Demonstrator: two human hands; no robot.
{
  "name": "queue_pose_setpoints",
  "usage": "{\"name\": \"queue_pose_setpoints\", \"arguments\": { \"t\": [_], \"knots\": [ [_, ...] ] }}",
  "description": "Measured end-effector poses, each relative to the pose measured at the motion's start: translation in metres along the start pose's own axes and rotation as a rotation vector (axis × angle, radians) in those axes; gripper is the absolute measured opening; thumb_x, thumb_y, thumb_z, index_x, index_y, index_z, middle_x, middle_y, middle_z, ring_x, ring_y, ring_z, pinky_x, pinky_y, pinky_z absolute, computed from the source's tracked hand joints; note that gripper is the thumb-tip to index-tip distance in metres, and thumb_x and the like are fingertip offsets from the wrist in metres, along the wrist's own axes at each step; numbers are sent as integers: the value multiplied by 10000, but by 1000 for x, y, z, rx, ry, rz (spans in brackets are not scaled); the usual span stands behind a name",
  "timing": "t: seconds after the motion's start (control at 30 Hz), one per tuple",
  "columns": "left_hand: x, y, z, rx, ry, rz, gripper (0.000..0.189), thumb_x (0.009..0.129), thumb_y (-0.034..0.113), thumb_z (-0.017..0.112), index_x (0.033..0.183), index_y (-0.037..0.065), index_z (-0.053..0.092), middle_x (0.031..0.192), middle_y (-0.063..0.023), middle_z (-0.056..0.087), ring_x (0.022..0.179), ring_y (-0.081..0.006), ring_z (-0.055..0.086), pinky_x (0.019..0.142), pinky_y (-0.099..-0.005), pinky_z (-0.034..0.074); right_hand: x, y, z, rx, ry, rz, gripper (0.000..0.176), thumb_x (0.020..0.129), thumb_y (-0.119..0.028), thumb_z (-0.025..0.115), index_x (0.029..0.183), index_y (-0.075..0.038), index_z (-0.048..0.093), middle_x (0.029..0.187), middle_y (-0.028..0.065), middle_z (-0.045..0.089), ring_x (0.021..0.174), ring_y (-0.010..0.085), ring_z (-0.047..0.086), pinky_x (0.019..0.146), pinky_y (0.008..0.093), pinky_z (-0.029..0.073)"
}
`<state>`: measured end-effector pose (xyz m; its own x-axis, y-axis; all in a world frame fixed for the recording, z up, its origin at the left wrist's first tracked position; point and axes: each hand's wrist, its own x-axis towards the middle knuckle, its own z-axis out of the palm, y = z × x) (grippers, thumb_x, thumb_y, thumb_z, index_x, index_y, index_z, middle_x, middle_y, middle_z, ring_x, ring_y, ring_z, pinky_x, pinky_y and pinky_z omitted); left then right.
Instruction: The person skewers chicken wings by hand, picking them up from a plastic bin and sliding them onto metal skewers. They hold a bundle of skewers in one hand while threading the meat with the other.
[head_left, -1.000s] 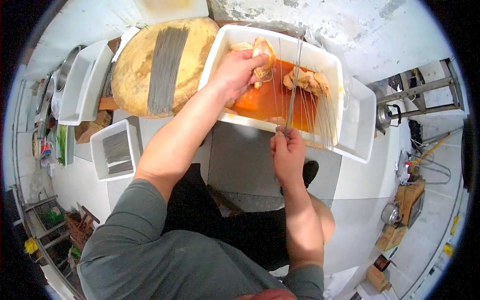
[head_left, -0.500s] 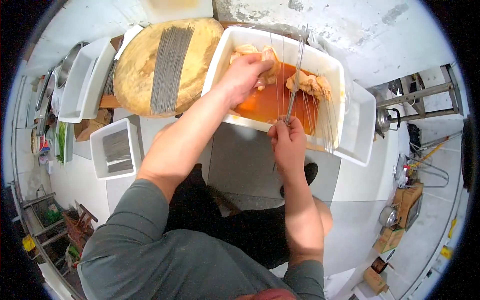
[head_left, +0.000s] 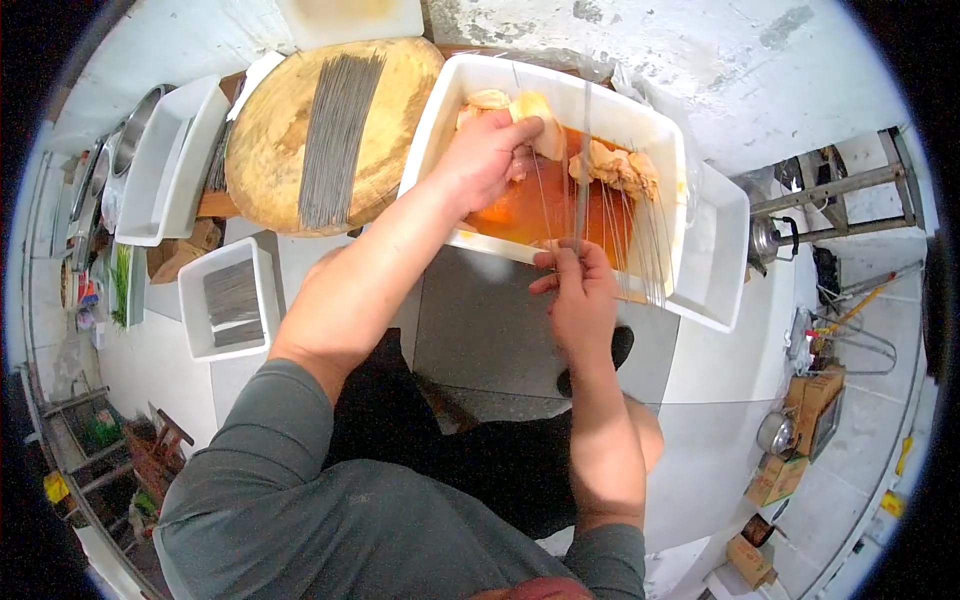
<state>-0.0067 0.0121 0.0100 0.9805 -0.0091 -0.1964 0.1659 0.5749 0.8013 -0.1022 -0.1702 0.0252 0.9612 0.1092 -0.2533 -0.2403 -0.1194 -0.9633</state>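
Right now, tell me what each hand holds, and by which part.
Left hand: meat, by its left side. Right hand: metal skewers, near their lower ends.

It's bright in here, a cool white light, seemingly from overhead, that pales the wall point(head_left: 720, 100) and leaves a hot patch on the right forearm point(head_left: 607, 455). The orange liquid point(head_left: 525, 215) shines with glare. Above the right hand point(head_left: 580, 280), metal skewers point(head_left: 583, 170) smear into grey. Black trousers point(head_left: 490, 470) turn grainy; outer edges bow (badly) toward a blue-fringed black border.
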Motion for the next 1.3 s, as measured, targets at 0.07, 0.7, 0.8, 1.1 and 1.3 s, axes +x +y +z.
{"name": "queue_pose_setpoints", "arguments": {
  "t": [0.07,0.7,0.8,1.1,1.3],
  "knots": [
    [2,6,-8,-40,16,6,147,930,158,553,930,13,575,802,-56,623,501,-101,463,548,-218,468,0,0,-11,-52,43,-50,153,953,-141,473,1015,-9,521,796,80,674,586,92,593,518,231,450],
    [13,25,-19,-136,219,100,140,926,159,579,891,24,563,755,-35,609,585,-97,581,605,-213,544,-26,25,-32,67,-114,33,90,925,-85,525,996,-31,513,721,29,596,569,47,470,499,194,372],
    [12,26,-18,-147,242,95,146,933,158,565,942,12,564,810,-54,631,589,-104,588,597,-205,542,-27,30,-33,84,-131,40,93,922,-87,544,987,-24,525,733,13,588,616,51,494,538,199,397],
    [11,30,-16,-137,246,103,167,950,156,533,1000,-3,542,861,-91,645,580,-116,586,571,-198,536,-29,31,-33,80,-161,51,73,919,-79,553,963,-28,525,690,-19,528,598,42,449,514,203,361],
    [11,28,-17,-116,251,113,172,947,148,537,979,-20,537,845,-100,634,567,-116,572,578,-215,540,-29,31,-31,81,-153,29,64,922,-78,539,955,-29,514,679,-8,527,581,47,450,503,200,362]
  ]
}}
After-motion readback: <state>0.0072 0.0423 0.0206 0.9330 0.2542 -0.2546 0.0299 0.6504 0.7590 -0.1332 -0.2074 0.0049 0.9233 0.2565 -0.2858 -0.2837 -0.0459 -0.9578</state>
